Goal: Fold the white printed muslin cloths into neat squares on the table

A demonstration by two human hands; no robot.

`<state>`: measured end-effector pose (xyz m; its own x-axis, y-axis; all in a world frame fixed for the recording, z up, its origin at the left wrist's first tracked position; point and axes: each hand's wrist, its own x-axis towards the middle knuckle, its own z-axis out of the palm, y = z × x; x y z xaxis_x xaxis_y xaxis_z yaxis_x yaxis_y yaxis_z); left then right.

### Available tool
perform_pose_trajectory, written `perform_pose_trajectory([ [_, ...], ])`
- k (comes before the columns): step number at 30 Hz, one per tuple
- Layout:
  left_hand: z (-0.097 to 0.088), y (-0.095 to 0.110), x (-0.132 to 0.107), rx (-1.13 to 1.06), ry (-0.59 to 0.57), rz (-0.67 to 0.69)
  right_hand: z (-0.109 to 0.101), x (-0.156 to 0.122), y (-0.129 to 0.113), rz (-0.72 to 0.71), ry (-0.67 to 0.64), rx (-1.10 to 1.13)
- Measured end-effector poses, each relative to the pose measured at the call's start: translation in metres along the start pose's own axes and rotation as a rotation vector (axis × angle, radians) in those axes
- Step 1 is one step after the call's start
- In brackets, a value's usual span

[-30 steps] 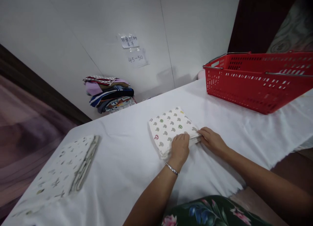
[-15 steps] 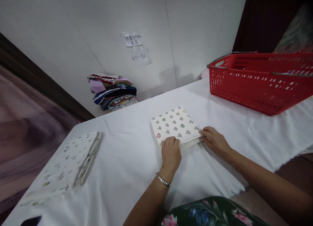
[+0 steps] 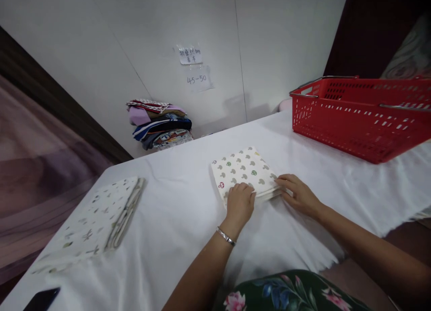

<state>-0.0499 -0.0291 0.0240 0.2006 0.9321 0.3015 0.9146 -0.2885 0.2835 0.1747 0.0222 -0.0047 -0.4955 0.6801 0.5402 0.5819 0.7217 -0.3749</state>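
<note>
A folded white cloth (image 3: pixel 240 167) with grey, green, red and yellow mushroom prints lies flat on the table. My left hand (image 3: pixel 240 201), with a silver bracelet at its wrist, is closed at the cloth's near edge, its fingers curled over the top. At the near right corner, my right hand (image 3: pixel 298 194) grips the cloth's layers between fingers and thumb. Part of the near edge is hidden under my left hand. Further left lies a second folded cloth (image 3: pixel 97 216), white with small dark leaf-like prints, and neither hand touches it.
White fabric covers the table (image 3: pixel 175 221). A red perforated basket (image 3: pixel 343 124) with metal handles stands at the right. Beyond the far edge, a stack of folded fabrics (image 3: pixel 163 124) sits against the wall. A dark phone-like object (image 3: pixel 42 299) rests at the lower left corner.
My left hand has slid slightly to the right along the near edge of the mushroom cloth. My right hand stays at its corner. The whole view has shifted a little.
</note>
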Motion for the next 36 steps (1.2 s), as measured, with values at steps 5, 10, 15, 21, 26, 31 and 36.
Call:
perform_pose_trajectory([
  [5,0.008,0.000,0.007,0.065,-0.064,0.040,-0.004,0.011,0.001,0.008,-0.081,-0.047],
  [10,0.010,0.000,0.007,0.111,-0.055,0.057,-0.004,0.018,0.001,0.019,-0.178,-0.116],
  [15,0.014,-0.001,0.000,0.140,0.014,0.117,-0.002,0.016,0.000,0.036,-0.121,-0.064],
  [21,0.020,-0.006,-0.006,0.168,0.004,0.157,0.001,0.010,0.005,-0.016,-0.066,-0.041],
  [26,0.018,-0.002,-0.003,0.092,0.020,0.076,-0.003,0.016,0.002,-0.061,-0.156,-0.128],
  [31,0.016,0.002,-0.002,0.049,0.044,0.025,-0.001,0.019,0.003,-0.093,-0.193,-0.156],
  [36,0.018,0.001,-0.004,0.064,0.035,0.038,0.002,0.017,0.004,-0.066,-0.137,-0.118],
])
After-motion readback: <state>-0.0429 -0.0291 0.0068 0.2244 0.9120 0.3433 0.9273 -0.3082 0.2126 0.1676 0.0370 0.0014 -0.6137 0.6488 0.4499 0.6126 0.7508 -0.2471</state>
